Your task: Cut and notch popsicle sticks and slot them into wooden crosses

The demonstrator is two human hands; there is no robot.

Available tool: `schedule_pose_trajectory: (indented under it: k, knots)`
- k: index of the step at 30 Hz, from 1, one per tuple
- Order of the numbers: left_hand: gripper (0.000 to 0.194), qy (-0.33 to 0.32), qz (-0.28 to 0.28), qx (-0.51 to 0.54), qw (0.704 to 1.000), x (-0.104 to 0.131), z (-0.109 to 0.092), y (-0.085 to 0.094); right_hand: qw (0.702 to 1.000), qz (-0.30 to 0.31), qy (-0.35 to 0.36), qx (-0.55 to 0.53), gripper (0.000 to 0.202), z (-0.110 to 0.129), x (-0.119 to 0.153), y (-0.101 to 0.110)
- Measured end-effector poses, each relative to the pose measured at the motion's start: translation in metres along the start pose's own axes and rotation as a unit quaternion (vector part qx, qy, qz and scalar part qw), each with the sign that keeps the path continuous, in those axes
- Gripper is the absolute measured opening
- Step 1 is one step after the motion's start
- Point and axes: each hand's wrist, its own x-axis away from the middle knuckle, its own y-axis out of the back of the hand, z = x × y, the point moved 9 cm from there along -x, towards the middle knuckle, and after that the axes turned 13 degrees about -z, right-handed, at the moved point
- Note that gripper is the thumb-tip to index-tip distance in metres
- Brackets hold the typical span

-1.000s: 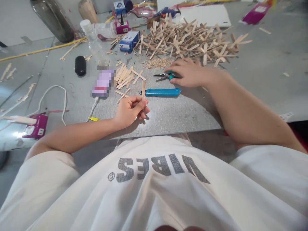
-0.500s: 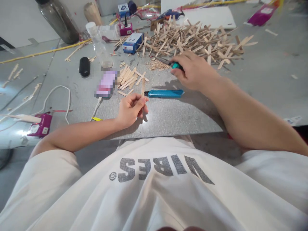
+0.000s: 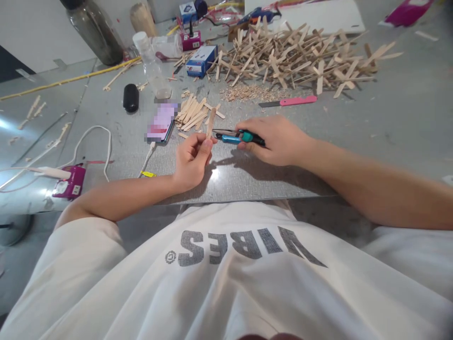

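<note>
My left hand (image 3: 193,160) is closed, pinching a wooden craft stick (image 3: 211,123) upright between thumb and fingers. In my right hand (image 3: 272,139) is a pair of scissors (image 3: 247,136) with black and teal handles. Their blades point left, close to the stick; whether they touch it I cannot tell. A blue utility knife (image 3: 230,139) lies on the table under the scissors, partly covered by them and my right hand. Just beyond my left hand is a small pile of craft sticks (image 3: 193,113).
A large heap of craft sticks (image 3: 300,56) spreads at the back, with wood chips (image 3: 247,92) and a pink-handled blade (image 3: 298,101) before it. To the left are a phone (image 3: 163,123) on a white cable, a black case (image 3: 130,98), a clear bottle (image 3: 152,66) and a blue box (image 3: 201,61).
My right hand has come back from the wood chips toward my left hand, bringing the scissors beside the stick. The pink-handled blade has come into sight. My left hand still grips the stick.
</note>
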Motion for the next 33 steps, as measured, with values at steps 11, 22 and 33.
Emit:
schedule_pose_trajectory:
  k: [11,22,33]
  knots:
    - [0.061,0.017,-0.038,-0.024,0.999,-0.001,0.003,0.005,0.981,-0.130,0.051,0.138,0.052,0.023,0.008,0.020]
    - [0.060,0.055,-0.029,-0.057,0.996,0.000,0.007,0.008,0.969,-0.089,0.040,0.227,0.047,0.020,0.006,0.016]
    - [0.058,0.061,-0.017,-0.059,0.996,-0.002,0.005,0.005,0.976,-0.016,-0.033,0.215,0.050,0.015,0.005,0.012]
